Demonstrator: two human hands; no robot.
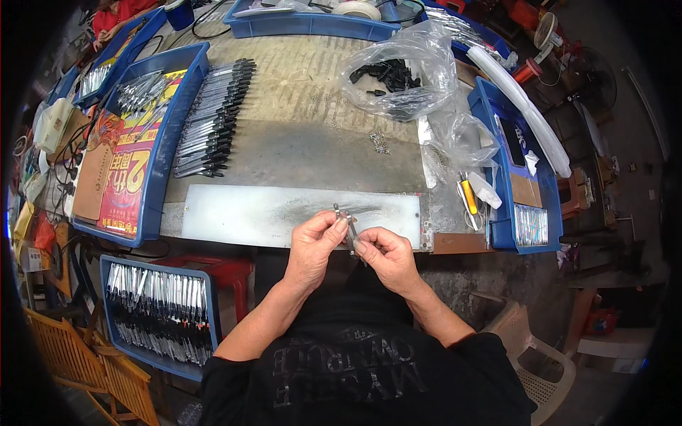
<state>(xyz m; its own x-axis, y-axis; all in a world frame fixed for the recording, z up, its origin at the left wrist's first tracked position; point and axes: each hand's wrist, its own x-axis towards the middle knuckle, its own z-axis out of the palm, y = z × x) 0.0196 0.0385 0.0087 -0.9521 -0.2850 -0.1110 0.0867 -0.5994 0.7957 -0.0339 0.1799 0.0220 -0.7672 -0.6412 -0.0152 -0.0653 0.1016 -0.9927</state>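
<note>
Over the near edge of the worktable, my two hands meet around slender, dark pen-like parts. My left hand (315, 245) pinches one thin piece (337, 208) between thumb and fingers, its tip sticking up. My right hand (389, 260) closes on another slim piece (352, 228), which crosses close to the first. Whether the two pieces are joined cannot be made out. Beneath and beyond the hands lies a long white board (241, 213) with dark smudges. A row of pens with black ends (217, 117) lies on the table to the left.
Small metal parts (379, 143) lie beyond the board. A clear plastic bag (426, 64) holds black pieces. Blue trays stand left (160, 156), right (503, 213) and at the back (305, 27). A lower crate (158, 263) is packed with pens. A yellow-handled tool (468, 197) lies right.
</note>
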